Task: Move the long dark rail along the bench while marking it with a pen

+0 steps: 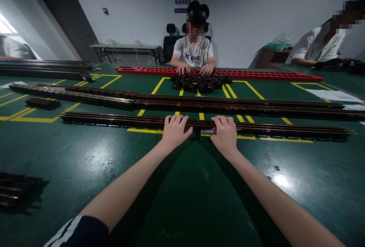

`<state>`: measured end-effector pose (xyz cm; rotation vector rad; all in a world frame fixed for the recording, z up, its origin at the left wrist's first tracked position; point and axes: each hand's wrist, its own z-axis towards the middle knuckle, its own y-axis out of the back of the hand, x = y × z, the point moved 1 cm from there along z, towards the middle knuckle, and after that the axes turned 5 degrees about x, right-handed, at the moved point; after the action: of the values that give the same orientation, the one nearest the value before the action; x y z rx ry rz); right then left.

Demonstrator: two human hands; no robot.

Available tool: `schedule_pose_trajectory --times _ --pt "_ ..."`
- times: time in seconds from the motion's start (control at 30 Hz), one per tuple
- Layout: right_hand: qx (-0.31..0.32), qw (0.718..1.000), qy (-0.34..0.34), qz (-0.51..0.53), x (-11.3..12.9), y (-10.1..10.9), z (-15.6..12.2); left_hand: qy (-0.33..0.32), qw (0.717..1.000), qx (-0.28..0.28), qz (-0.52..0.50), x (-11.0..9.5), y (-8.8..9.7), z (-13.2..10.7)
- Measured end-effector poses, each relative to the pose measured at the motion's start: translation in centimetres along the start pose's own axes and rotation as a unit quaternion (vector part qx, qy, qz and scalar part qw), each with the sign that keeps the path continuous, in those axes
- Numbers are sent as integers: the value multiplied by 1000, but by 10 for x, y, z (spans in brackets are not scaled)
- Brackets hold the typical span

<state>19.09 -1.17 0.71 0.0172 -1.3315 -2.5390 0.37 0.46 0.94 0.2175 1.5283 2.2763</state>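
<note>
A long, dark rail with copper-coloured strips (285,130) lies crosswise on the green table in front of me. My left hand (174,131) is bent over it left of the middle, fingers on the far side and thumb on the near side. A short way to the right, my right hand (225,135) grips the same rail in a similar way. A small, greyish cylindrical piece (208,131) sticks out leftward beside my right thumb; its kind cannot be made out, nor whether the thumb presses on it.
Further similar rails (245,106) lie just behind. A co-worker opposite has both hands at a pile of black parts (201,83) before a red slotted bar (270,75). Dark bars (42,73) lie far left, short dark pieces (19,192) near left. Another person sits at right.
</note>
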Motion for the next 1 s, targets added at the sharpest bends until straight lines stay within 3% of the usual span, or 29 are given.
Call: schedule_pose_trajectory --times 0.13,0.5,1.0 --pt "-2 1000 -3 8 -5 0 0 -2 1000 0 7 0 1 0" --pt "-1 997 66 26 -1 2 0 -3 1000 2 -3 0 1 0" --pt "16 999 34 -18 3 1 0 -2 1000 3 -5 0 0 0"
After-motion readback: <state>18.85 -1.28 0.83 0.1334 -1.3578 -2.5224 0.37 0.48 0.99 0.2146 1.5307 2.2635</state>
